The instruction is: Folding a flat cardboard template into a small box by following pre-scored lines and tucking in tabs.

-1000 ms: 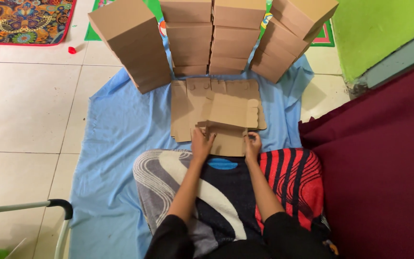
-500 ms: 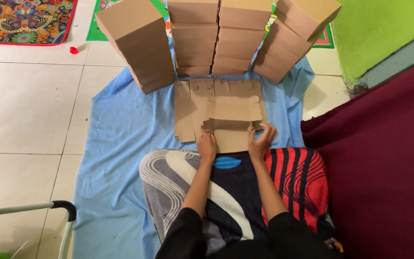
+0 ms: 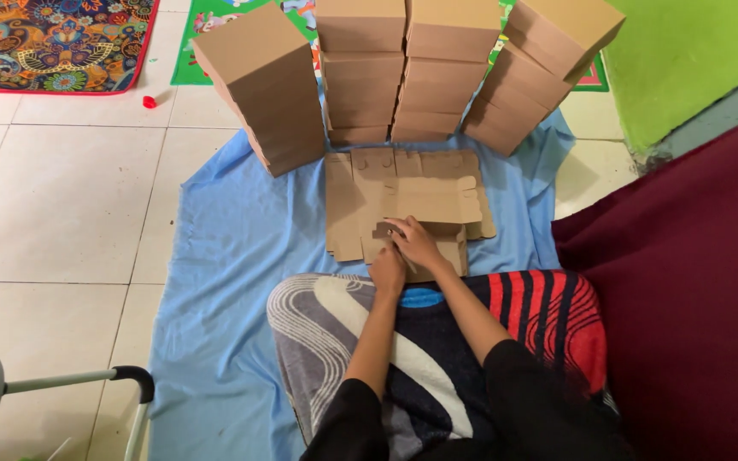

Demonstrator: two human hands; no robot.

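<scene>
Brown flat cardboard box blank (image 3: pixel 403 201) on blue cloth (image 3: pixel 224 256); left hand (image 3: pixel 389 269) and right hand (image 3: pixel 418 242) both pinch its near flap.

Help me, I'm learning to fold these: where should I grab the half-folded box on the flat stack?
Probably by its two short ends, coming from the near side where the person sits. The box lies low and wide on the flat stack, its near edge free; the right hand and left hand already meet there. The far side is crowded by finished boxes.
</scene>
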